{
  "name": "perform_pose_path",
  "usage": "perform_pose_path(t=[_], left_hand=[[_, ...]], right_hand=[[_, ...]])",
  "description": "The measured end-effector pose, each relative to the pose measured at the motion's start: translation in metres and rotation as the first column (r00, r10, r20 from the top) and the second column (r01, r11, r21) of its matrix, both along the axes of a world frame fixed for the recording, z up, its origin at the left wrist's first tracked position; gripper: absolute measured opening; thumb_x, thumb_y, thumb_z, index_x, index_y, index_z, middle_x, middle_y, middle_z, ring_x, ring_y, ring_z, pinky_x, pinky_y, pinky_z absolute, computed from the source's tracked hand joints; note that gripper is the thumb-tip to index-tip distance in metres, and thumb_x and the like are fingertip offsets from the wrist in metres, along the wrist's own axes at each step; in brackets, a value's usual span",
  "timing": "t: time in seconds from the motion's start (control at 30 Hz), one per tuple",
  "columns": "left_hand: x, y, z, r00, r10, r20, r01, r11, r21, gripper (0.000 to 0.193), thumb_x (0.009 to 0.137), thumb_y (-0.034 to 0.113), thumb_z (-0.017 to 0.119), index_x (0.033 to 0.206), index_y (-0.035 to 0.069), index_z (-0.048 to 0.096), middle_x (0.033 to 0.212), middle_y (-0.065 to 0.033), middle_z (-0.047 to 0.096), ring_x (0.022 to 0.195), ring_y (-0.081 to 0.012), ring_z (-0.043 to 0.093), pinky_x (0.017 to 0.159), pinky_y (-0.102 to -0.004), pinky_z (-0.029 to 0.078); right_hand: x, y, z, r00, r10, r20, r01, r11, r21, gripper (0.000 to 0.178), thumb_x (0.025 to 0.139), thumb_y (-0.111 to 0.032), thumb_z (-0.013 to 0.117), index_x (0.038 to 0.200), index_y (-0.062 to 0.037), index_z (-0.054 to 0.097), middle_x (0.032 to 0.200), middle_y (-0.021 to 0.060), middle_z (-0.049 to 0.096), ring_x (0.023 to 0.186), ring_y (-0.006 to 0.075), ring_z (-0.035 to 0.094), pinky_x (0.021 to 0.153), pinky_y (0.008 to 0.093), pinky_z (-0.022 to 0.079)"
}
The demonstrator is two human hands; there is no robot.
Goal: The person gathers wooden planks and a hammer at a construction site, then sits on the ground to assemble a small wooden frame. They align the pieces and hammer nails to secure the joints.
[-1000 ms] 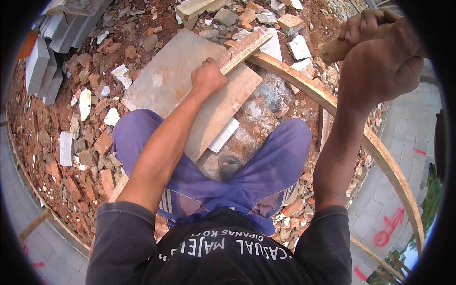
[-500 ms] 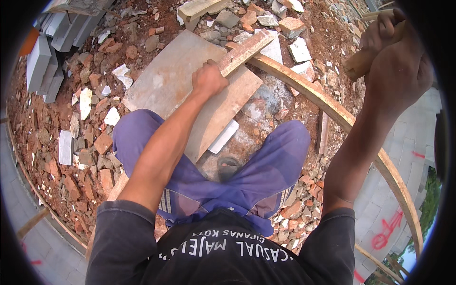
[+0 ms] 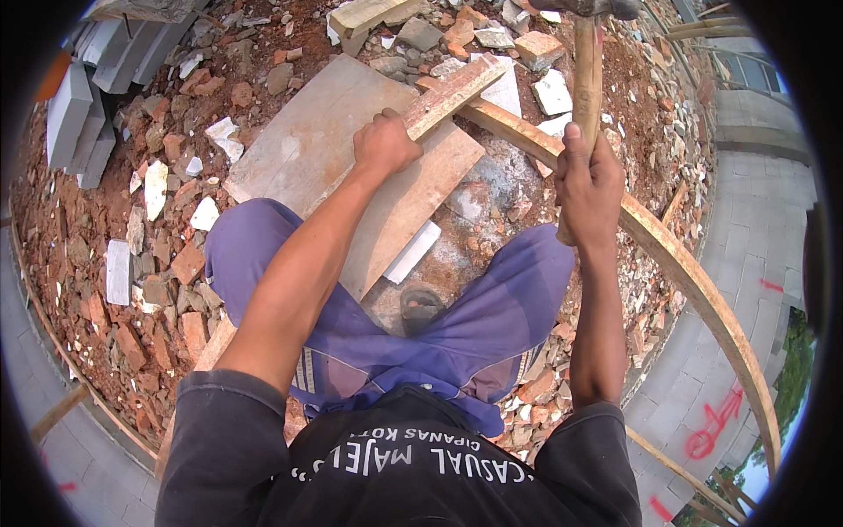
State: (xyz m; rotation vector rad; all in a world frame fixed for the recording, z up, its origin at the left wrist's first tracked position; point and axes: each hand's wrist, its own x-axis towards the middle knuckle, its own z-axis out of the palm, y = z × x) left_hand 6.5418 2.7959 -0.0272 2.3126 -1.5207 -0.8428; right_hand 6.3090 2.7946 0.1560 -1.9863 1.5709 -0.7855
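My left hand (image 3: pixel 386 143) is wrapped round a short wooden batten (image 3: pixel 457 94), whose far end points up and to the right. That batten crosses over a second, long wooden strip (image 3: pixel 676 246), which runs off to the lower right. Below my left hand lies a flat board (image 3: pixel 299 140) on the rubble. In my right hand (image 3: pixel 590 189) is a hammer (image 3: pixel 587 83), gripped by its wooden handle. Its dark metal head shows at the top edge of the view, partly cut off. The hammer is raised to the right of the two crossed pieces.
Broken bricks and stones (image 3: pixel 189 263) cover the reddish soil all round. Grey blocks (image 3: pixel 75 114) are stacked at the upper left. A pale block (image 3: pixel 413 252) lies beside the board, between my knees. Grey block walls (image 3: pixel 746 228) stand on both sides.
My right hand has come inward and to the left from the upper right with the hammer, whose head is now in view. My left hand and the batten have stayed put.
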Motion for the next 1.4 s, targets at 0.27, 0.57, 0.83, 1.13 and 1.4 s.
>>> perform_pose_path(t=[0.27, 0.57, 0.83, 1.13, 1.4], left_hand=[[-0.009, -0.003, 0.002, 1.000, -0.019, 0.016, 0.019, 1.000, -0.003, 0.063, 0.071, 0.027, 0.072, 0.121, -0.008, 0.057, 0.117, -0.0255, 0.069, 0.107, -0.0379, 0.070, 0.094, -0.0450, 0.054], [-0.002, -0.005, 0.000, 1.000, 0.004, 0.026, -0.003, 1.000, -0.017, 0.071, 0.069, 0.034, 0.078, 0.122, -0.009, 0.058, 0.117, -0.0260, 0.069, 0.108, -0.0383, 0.069, 0.093, -0.0460, 0.054], [-0.006, -0.001, 0.009, 1.000, -0.011, -0.007, 0.011, 1.000, -0.020, 0.065, 0.073, 0.031, 0.074, 0.122, -0.008, 0.057, 0.119, -0.0252, 0.068, 0.109, -0.0374, 0.069, 0.093, -0.0452, 0.054], [-0.006, 0.002, -0.008, 1.000, 0.005, -0.012, -0.006, 0.999, -0.044, 0.072, 0.068, 0.036, 0.079, 0.120, -0.009, 0.058, 0.116, -0.0269, 0.069, 0.107, -0.0401, 0.069, 0.091, -0.0470, 0.055], [-0.002, 0.006, 0.000, 1.000, 0.000, 0.003, 0.000, 0.999, -0.037, 0.071, 0.070, 0.036, 0.077, 0.122, -0.007, 0.056, 0.118, -0.0251, 0.068, 0.110, -0.0384, 0.068, 0.094, -0.0459, 0.054]], right_hand=[[0.046, -0.041, 0.120, 0.582, 0.501, 0.640, -0.026, 0.798, -0.602, 0.032, 0.101, -0.031, 0.059, 0.103, 0.0010, 0.057, 0.071, 0.0081, 0.055, 0.054, 0.0184, 0.053, 0.051, 0.0316, 0.043], [0.018, 0.030, -0.088, 0.953, 0.106, -0.284, -0.033, 0.968, 0.249, 0.034, 0.102, -0.027, 0.060, 0.091, 0.0046, 0.054, 0.069, 0.0326, 0.064, 0.068, 0.0504, 0.068, 0.059, 0.0557, 0.051], [0.080, -0.011, 0.125, 0.717, 0.338, 0.610, 0.122, 0.801, -0.587, 0.038, 0.106, -0.032, 0.059, 0.083, -0.0016, 0.057, 0.060, 0.0035, 0.053, 0.052, 0.0098, 0.052, 0.046, 0.0248, 0.040], [0.013, 0.059, -0.150, 0.906, 0.197, -0.374, -0.097, 0.958, 0.268, 0.037, 0.102, -0.028, 0.061, 0.100, 0.0077, 0.050, 0.067, 0.0368, 0.059, 0.070, 0.0543, 0.065, 0.058, 0.0581, 0.049], [-0.030, 0.049, -0.027, 0.953, 0.079, -0.291, -0.048, 0.992, 0.114, 0.035, 0.100, -0.028, 0.064, 0.087, 0.0038, 0.056, 0.060, 0.0253, 0.059, 0.056, 0.0393, 0.066, 0.054, 0.0480, 0.049]])
